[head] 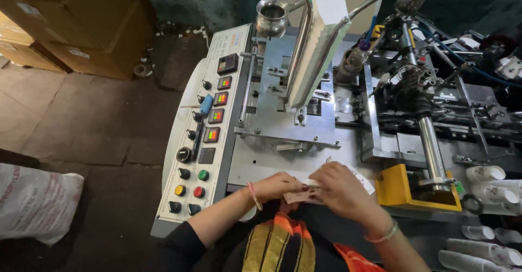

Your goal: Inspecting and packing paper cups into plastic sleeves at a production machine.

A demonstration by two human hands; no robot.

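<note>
The right hand [342, 187] covers most of the flat paper blanks [304, 197], so their number and shape are unclear. The left hand [280, 185] hides its own fingertips behind them. The paper cups [489, 185] are cut off by the right edge. The control panel [204, 136] shows 4 small displays, too small to read. The white sack [32, 201] leaves the picture on the left

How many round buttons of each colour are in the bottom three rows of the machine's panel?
Black buttons: 3
Green button: 1
Yellow button: 1
Red button: 1
Total: 6
</note>
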